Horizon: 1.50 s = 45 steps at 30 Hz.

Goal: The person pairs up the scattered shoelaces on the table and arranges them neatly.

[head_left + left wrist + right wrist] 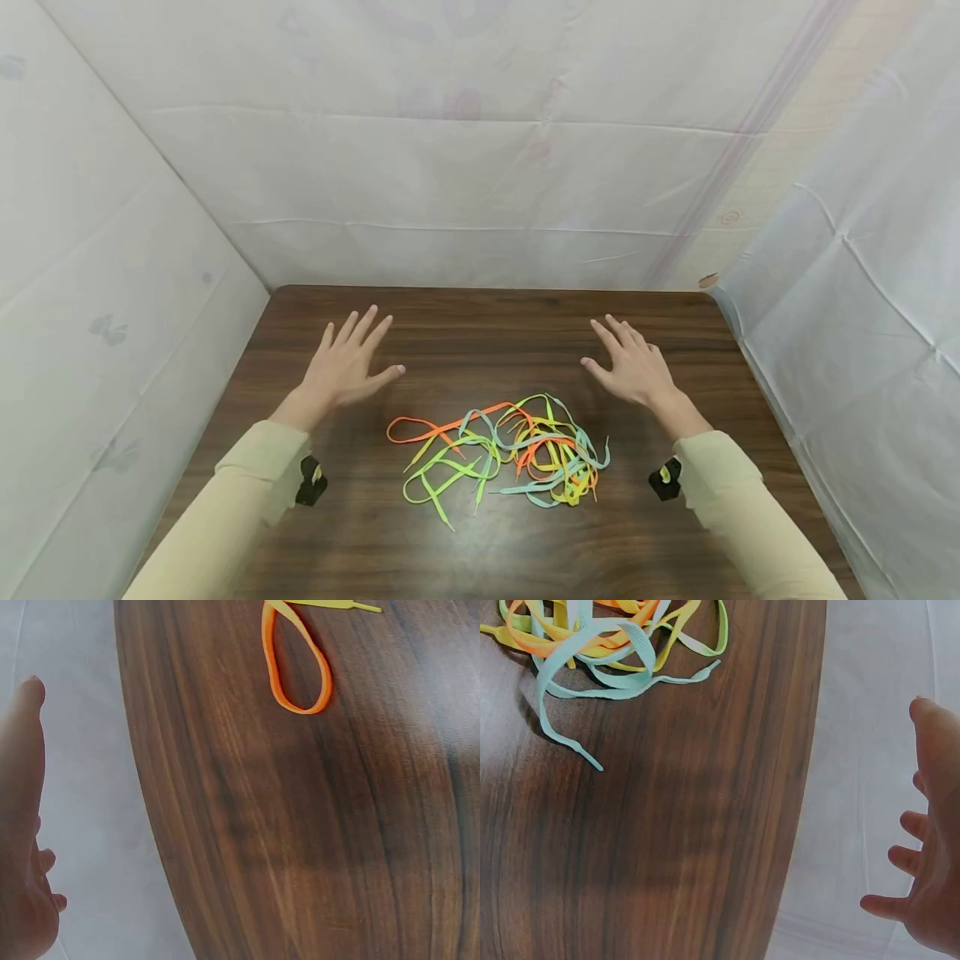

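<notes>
A loose tangle of flat shoelaces lies on the dark wooden table between my two hands. An orange lace (408,419) loops out to the left, and a green lace (442,486) spreads in front of it. Pale blue (525,487) and yellow (573,492) laces bunch together on the right. My left hand (345,367), fingers spread and straight, is held to the upper left of the pile and touches no lace. Mirrored on the other side, my right hand (633,367) has its fingers extended and holds nothing. In the right wrist view a pale blue lace (634,690) curls near the pile's edge.
The brown tabletop (480,333) ends at a straight back edge with rounded corners. White sheeting hangs behind (450,183), on the left (112,275) and on the right (862,292). Small black devices sit at the left wrist (311,481) and right wrist (665,479).
</notes>
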{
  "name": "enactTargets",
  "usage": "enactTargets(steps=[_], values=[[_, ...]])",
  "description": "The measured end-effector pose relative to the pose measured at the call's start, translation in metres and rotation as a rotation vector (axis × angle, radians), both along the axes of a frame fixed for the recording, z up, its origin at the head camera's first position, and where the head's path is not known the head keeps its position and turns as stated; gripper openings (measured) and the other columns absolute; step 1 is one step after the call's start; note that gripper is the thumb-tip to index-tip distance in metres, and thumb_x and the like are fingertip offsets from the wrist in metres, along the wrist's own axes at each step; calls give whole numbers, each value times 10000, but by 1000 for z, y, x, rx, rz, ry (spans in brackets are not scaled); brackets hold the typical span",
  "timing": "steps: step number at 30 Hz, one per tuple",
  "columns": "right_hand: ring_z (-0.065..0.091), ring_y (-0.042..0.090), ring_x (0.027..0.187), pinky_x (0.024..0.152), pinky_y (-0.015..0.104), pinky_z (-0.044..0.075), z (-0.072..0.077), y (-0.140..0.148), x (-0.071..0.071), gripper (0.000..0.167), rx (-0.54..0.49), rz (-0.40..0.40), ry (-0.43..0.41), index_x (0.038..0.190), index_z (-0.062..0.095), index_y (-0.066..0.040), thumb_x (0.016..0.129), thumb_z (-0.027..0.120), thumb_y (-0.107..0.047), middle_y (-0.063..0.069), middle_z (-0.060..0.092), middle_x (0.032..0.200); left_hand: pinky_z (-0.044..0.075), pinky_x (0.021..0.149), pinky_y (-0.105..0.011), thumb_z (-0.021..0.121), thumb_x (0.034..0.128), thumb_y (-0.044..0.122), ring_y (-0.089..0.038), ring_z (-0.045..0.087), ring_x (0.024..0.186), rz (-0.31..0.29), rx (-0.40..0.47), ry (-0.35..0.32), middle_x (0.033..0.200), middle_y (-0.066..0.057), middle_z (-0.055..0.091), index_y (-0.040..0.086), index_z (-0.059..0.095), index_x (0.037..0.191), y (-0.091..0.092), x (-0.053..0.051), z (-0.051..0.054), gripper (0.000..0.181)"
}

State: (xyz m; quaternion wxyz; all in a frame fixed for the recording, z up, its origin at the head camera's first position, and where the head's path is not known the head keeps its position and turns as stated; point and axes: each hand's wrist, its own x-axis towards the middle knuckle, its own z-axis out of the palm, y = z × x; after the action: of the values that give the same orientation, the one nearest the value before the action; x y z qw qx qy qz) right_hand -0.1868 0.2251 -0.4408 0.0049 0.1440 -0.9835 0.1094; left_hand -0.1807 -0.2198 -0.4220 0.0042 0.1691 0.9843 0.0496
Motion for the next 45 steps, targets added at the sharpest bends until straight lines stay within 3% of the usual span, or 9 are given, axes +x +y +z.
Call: enactTargets(steps=[11,19,29,39,45], values=[[349,400,1269,853,627,371,-10,-6,6,668,-41,16,16,1436,309,-170,879,554,-446,134,268,1483,202,1044,-586,506,824,624,-399,248,1339,-49,73,59,1509,-146,202,142,192,1472,-4,5,-22,866],[378,400,1243,835,631,381,-18,-12,8,657,-51,37,34,1415,352,-154,858,605,-393,142,304,1462,298,981,-586,587,820,536,-384,345,1277,-56,122,65,1475,-149,276,110,249,1451,1,10,-41,834],[454,364,1188,851,575,410,-26,-25,10,577,-47,55,20,1374,419,-158,878,573,-410,130,423,1379,340,956,-569,610,832,465,-371,395,1243,-51,100,20,1439,-151,330,116,262,1442,8,15,-64,785],[546,323,1058,768,511,464,-38,-41,15,479,-35,90,0,1288,518,-150,877,585,-387,122,524,1255,405,904,-535,706,794,322,-339,492,1143,-44,93,3,1301,-145,477,68,434,1335,18,23,-81,657],[558,296,1042,763,481,478,-45,-52,19,436,-25,112,-6,1255,550,-151,878,590,-368,93,547,1221,443,858,-505,728,777,263,-318,534,1069,-54,74,39,1217,-134,530,66,519,1253,24,28,-91,556]])
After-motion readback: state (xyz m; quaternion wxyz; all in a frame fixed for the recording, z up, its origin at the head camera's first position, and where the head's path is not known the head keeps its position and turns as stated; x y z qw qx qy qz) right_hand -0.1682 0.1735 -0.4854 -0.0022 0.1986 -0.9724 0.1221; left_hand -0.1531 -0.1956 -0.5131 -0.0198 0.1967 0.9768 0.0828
